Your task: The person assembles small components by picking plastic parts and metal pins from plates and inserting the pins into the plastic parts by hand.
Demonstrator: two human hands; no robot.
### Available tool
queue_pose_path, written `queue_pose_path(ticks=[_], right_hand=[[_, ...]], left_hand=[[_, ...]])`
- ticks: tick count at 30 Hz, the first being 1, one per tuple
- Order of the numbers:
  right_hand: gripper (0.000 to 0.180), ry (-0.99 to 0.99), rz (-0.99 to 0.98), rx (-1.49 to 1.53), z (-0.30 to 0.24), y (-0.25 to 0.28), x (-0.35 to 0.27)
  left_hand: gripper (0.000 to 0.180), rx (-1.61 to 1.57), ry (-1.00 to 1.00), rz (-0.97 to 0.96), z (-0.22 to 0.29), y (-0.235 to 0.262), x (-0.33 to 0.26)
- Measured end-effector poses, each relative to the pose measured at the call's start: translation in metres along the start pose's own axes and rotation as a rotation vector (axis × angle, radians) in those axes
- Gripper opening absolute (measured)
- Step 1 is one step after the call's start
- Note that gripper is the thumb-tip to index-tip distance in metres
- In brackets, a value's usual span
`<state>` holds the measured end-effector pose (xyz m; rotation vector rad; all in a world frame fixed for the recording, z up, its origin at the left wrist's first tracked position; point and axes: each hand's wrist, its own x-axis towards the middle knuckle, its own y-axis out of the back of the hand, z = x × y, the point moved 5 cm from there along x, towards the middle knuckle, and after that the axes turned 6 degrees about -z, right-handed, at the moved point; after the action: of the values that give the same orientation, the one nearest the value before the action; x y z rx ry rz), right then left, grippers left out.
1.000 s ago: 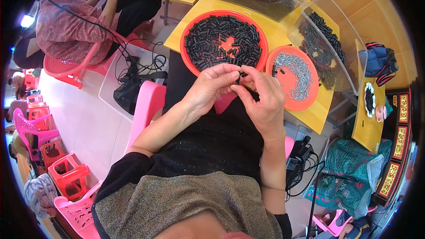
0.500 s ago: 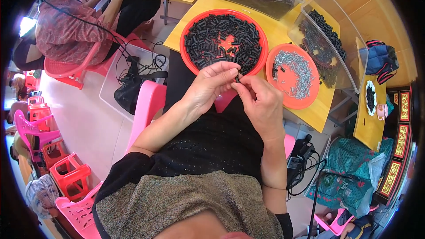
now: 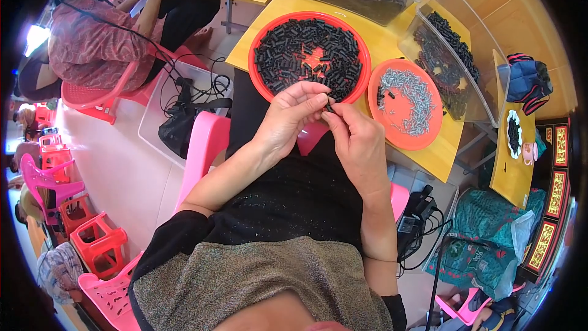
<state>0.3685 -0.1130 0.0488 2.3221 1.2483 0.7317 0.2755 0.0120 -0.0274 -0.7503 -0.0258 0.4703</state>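
Observation:
My left hand [image 3: 293,116] and my right hand [image 3: 357,144] meet fingertip to fingertip over my lap, just below the near rim of a big red bowl [image 3: 257,46]. Between the fingertips sits a small black tube piece [image 3: 331,108], pinched from both sides. The big bowl is filled with several short black tube pieces [image 3: 306,55]. To its right stands a smaller orange bowl [image 3: 398,129] holding a heap of small silver metal parts [image 3: 411,95]. Both bowls rest on a yellow table [image 3: 441,156].
Clear plastic bins [image 3: 456,55] with more black pieces line the table's far side. A pink plastic chair [image 3: 205,147] stands at my left. Another person [image 3: 98,43] sits at a table on the far left. Cables and a charger [image 3: 416,214] lie by my right.
Both hands have stayed together at the bowl's rim, shifting slightly; the fingers have worked the small black piece between them.

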Motion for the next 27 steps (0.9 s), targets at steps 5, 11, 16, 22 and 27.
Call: queue_pose_path(ticks=[5, 11, 16, 22, 27], right_hand=[[0.016, 0.065, 0.082, -0.141, -0.003, -0.004, -0.002], [0.020, 0.128, 0.164, -0.309, -0.008, -0.020, -0.005], [0.019, -0.062, 0.081, 0.012, 0.004, -0.020, -0.004], [0.018, -0.047, 0.079, 0.032, 0.003, -0.015, -0.004], [0.020, -0.021, 0.102, 0.128, -0.003, -0.016, -0.004]], left_hand=[[0.017, -0.066, 0.013, 0.080, 0.004, -0.008, -0.002], [0.017, -0.119, -0.004, 0.084, -0.002, -0.002, -0.002], [0.018, 0.033, -0.129, 0.119, 0.005, -0.008, -0.002], [0.016, -0.111, -0.065, 0.042, 0.004, -0.003, 0.000], [0.017, -0.318, 0.016, 0.000, -0.001, 0.003, 0.001]])
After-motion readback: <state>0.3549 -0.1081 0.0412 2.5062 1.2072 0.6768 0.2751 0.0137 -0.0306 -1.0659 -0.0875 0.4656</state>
